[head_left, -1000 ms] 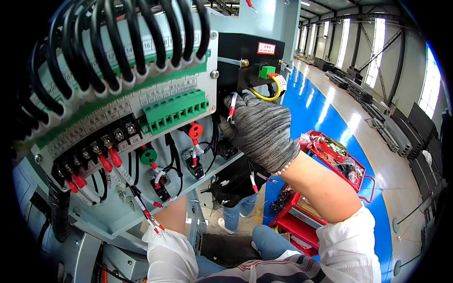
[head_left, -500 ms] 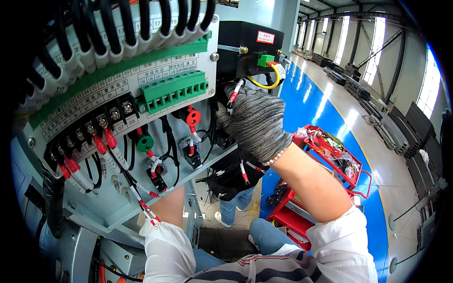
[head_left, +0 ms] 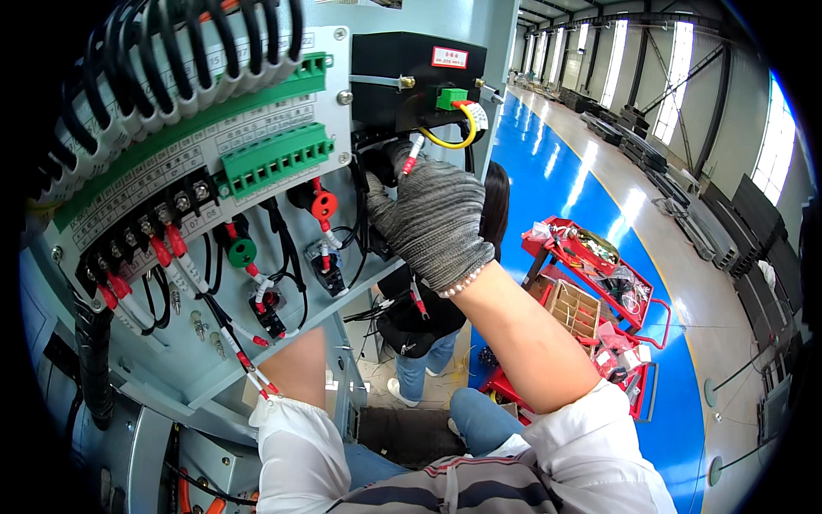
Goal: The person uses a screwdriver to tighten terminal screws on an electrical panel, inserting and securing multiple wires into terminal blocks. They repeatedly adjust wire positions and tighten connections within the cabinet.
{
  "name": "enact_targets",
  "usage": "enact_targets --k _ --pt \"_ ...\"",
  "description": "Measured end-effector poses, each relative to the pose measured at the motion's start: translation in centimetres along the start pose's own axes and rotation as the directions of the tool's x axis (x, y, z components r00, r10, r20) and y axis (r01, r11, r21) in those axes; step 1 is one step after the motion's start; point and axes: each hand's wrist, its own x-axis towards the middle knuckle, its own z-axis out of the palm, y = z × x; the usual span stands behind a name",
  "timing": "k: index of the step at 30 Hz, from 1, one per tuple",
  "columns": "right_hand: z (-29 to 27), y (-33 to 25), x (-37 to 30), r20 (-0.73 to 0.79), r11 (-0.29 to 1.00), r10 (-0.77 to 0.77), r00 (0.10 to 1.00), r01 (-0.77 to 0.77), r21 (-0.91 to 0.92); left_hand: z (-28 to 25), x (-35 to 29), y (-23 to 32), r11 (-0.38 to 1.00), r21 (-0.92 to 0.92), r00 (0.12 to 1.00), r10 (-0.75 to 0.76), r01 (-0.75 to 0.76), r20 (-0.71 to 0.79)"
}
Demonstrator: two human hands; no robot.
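Note:
My right hand [head_left: 435,218], in a grey knitted glove, reaches into the gap between the terminal panel [head_left: 295,111] and the black box [head_left: 415,73]. Its fingers curl inward around the dark wires there, and the fingertips are hidden. A loose white-sleeved wire with a red crimp terminal [head_left: 412,159] hangs across the back of the glove. Close by, a yellow wire [head_left: 454,144] loops from a green plug [head_left: 449,98] on the box. Of my left arm only the forearm [head_left: 295,368] shows; it goes up behind the cabinet's lower edge, which hides my left hand.
Black wires arch over the panel's top; red [head_left: 324,206] and green [head_left: 242,252] round parts hang beneath it. A person in jeans [head_left: 419,364] stands beyond the cabinet. Red trolleys [head_left: 561,236] with tools and parts stand right on the blue floor [head_left: 535,163].
The view has shifted, so the panel and my right hand appear farther left. More of the trolleys and the other person's dark hair now show. My right hand stays in the same gap.

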Motion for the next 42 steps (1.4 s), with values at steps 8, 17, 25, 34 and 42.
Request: enact_targets --k 8,17,25,34,42 --pt "-1.7 0.5 0.1 0.071 0.996 -0.075 0.995 0.078 -0.041 0.2 -0.4 -0.4 0.999 0.037 1.0 0.001 0.0 -0.022" --pt "0.1 1.5 0.1 -0.038 0.989 -0.13 0.991 0.133 0.062 -0.7 0.1 0.1 0.994 0.109 0.997 0.038 -0.031 -0.063" --pt "-0.6 1.7 0.2 0.11 0.978 -0.112 0.988 0.09 0.19 -1.4 -0.2 1.4 0.96 0.275 0.988 0.096 -0.061 -0.118" --pt "-3.0 8.4 -8.9 -0.345 0.747 -0.131 0.929 0.321 0.582 -2.1 -13.6 0.9 0.514 0.853 0.841 0.497 -0.089 -0.211" --pt "3.7 9.6 -31.3 0.753 0.094 -0.397 0.525 -0.793 0.602 9.9 -34.8 2.9 0.726 0.486 0.851 -0.269 0.486 -0.45"
